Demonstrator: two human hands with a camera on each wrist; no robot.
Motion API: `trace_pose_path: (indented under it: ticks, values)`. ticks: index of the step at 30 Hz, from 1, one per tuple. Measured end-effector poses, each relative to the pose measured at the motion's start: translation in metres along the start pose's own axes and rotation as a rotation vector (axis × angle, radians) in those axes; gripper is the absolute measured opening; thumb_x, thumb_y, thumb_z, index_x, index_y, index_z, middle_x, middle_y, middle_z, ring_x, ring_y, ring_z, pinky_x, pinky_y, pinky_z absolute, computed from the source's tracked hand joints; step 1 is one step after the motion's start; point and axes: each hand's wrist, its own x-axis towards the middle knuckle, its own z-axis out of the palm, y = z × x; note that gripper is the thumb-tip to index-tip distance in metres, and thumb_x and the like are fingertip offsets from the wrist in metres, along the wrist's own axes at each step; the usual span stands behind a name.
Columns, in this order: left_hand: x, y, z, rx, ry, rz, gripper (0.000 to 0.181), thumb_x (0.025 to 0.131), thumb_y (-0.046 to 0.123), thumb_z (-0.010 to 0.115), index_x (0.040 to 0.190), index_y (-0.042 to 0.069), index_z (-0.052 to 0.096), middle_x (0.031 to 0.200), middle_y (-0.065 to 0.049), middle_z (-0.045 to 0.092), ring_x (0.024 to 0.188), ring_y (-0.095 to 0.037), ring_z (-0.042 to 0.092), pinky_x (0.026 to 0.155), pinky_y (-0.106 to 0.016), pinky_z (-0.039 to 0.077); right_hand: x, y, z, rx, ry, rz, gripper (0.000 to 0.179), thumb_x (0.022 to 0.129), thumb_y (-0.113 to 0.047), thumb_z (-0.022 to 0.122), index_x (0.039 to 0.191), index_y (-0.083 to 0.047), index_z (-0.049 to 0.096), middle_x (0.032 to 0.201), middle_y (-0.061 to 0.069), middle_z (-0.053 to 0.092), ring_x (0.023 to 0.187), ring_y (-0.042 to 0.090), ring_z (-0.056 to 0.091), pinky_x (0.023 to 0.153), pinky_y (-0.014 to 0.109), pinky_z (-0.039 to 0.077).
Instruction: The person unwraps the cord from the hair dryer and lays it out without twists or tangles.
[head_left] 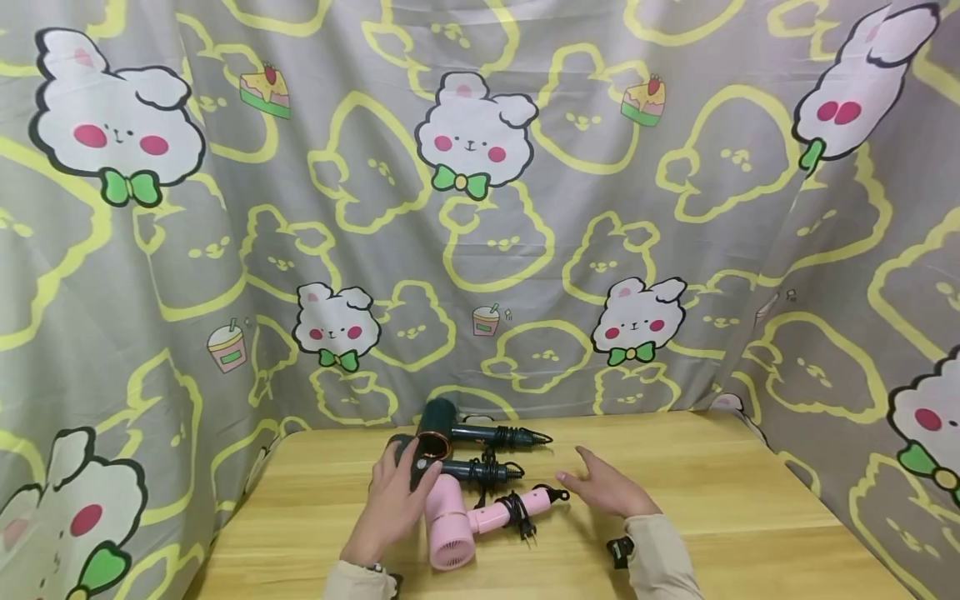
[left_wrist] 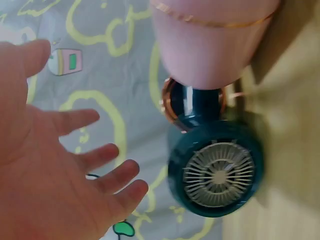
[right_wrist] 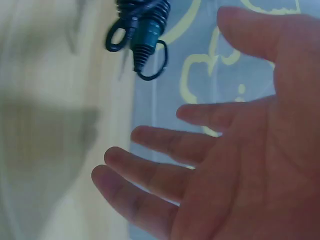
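Observation:
Three hair dryers lie side by side on the wooden table in the head view. The far one (head_left: 441, 419) and the middle one (head_left: 468, 472) are dark green; the nearest (head_left: 450, 521) is pink, with a black cord wound round its handle. My left hand (head_left: 393, 493) is over the left end of the middle dryer, fingers spread. In the left wrist view, the left hand (left_wrist: 55, 170) is apart from a green dryer's round grille (left_wrist: 218, 174). To the right of the handles, my right hand (head_left: 609, 485) holds nothing, its fingers extended (right_wrist: 235, 165).
A grey curtain (head_left: 480, 250) with rabbit prints hangs behind the table and along both sides. The wooden table top (head_left: 720, 517) extends to the right of the dryers. Black cords (head_left: 491, 473) wrap the green handles too.

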Motion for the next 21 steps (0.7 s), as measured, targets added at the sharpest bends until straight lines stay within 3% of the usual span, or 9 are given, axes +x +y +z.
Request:
trace_pose_path:
  ticks: [3,5,8,11,15,21]
  values:
    - [-0.004,0.0,0.002,-0.034,0.029,-0.047,0.071,0.104,0.053,0.054,0.15,0.0,0.048,0.147,-0.03,0.042,0.134,-0.047,0.041,0.108,-0.068,0.038,0.002,0.006,0.002,0.034,0.016,0.028,0.09,0.101,-0.055,0.059,0.157,0.01,0.03,0.145,0.039,0.051,0.128,0.052,0.057,0.104,0.063,0.047]
    - [-0.005,0.0,0.003,-0.042,0.03,-0.088,0.069,0.104,0.053,0.054,0.147,0.0,0.051,0.139,-0.027,0.048,0.13,-0.044,0.047,0.106,-0.065,0.042,0.003,0.01,0.004,0.089,0.03,0.053,0.085,0.102,-0.051,0.06,0.155,0.01,0.033,0.136,0.036,0.059,0.112,0.044,0.066,0.091,0.056,0.055]
    - [-0.005,-0.002,0.002,-0.049,0.033,-0.136,0.066,0.104,0.053,0.053,0.14,-0.002,0.056,0.121,-0.022,0.059,0.114,-0.037,0.06,0.095,-0.056,0.051,0.005,0.015,0.007,0.207,0.045,0.099,0.078,0.103,-0.045,0.061,0.153,0.01,0.037,0.127,0.029,0.064,0.091,0.031,0.069,0.073,0.045,0.059]
    - [-0.004,-0.007,0.0,-0.045,0.025,-0.165,0.064,0.105,0.052,0.053,0.131,-0.006,0.061,0.105,-0.017,0.067,0.094,-0.029,0.066,0.081,-0.048,0.055,0.007,0.019,0.013,0.332,0.039,0.14,0.073,0.103,-0.042,0.061,0.15,0.011,0.041,0.117,0.025,0.067,0.079,0.023,0.069,0.065,0.039,0.06]
    - [-0.005,-0.013,-0.001,-0.052,-0.065,-0.217,0.069,0.106,0.055,0.049,0.126,-0.009,0.062,0.089,-0.014,0.073,0.077,-0.023,0.069,0.071,-0.043,0.055,0.008,0.024,0.018,0.478,-0.003,0.162,0.068,0.104,-0.037,0.061,0.145,0.014,0.043,0.106,0.023,0.068,0.071,0.019,0.073,0.064,0.036,0.062]
    - [-0.007,-0.015,0.001,-0.207,-0.218,-0.292,0.08,0.106,0.062,0.043,0.129,-0.013,0.057,0.067,-0.01,0.062,0.053,-0.019,0.062,0.054,-0.033,0.052,0.011,0.027,0.021,0.602,-0.073,0.155,0.073,0.105,-0.037,0.06,0.145,0.019,0.037,0.108,0.025,0.067,0.074,0.024,0.076,0.068,0.037,0.063]
